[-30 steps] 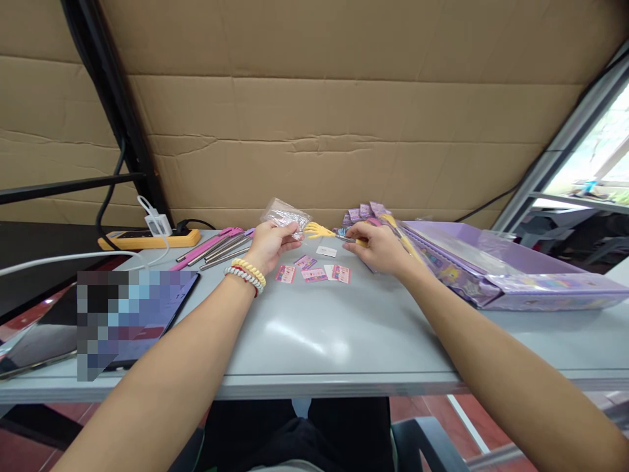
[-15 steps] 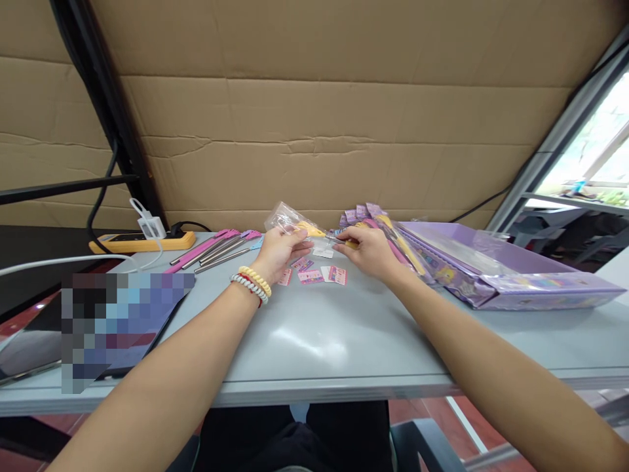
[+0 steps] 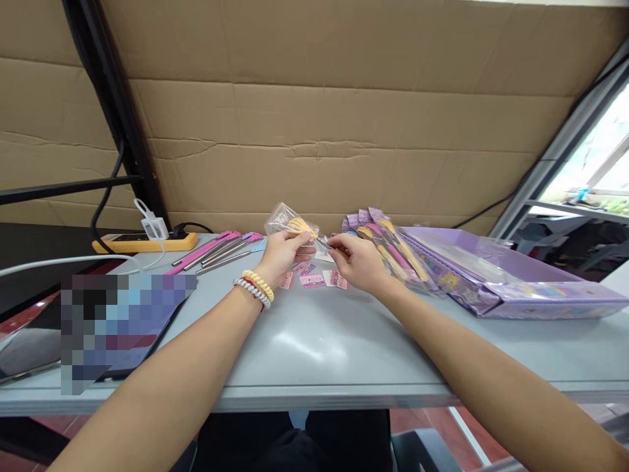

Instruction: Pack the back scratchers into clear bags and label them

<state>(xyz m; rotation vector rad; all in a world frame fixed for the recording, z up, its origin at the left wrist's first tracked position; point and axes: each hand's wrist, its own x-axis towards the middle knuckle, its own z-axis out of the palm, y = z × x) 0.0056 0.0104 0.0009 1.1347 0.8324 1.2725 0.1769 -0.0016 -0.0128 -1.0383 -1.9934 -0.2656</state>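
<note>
Yellow prongs, mid-frame, could tear the bag (thin stuff) your left hand pinches, if your right hand tilts the rod it pinches.

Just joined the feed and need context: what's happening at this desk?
A person is working with both hands over a grey table. The left hand holds a clear plastic bag, with the yellow end of a hand-shaped stick in it. The right hand grips the stick's metal shaft. Small printed cards lie just below. Similar loose sticks lie to the left; bagged ones rest to the right, beside an open purple box.
</note>
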